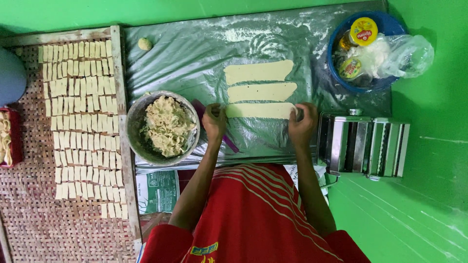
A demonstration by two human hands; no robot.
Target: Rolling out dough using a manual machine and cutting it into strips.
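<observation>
Three long pale dough strips lie side by side on a floured plastic sheet (195, 58). My left hand (214, 122) pinches the left end of the nearest dough strip (261, 110), and my right hand (302, 122) grips its right end. The strip lies flat on the sheet between the two hands. The middle strip (261, 92) and the far strip (258, 72) lie untouched beyond it. A purple tool (230, 142) lies on the sheet just under my left wrist.
A metal bowl (139, 114) of crumpled dough pieces sits left of my left hand. A woven tray (29, 195) holds several rows of small dough rectangles. A steel pasta roller (363, 146) stands at the right. A blue basin (385, 22) holds jars and a flour bag. A small dough ball (145, 44) lies far left.
</observation>
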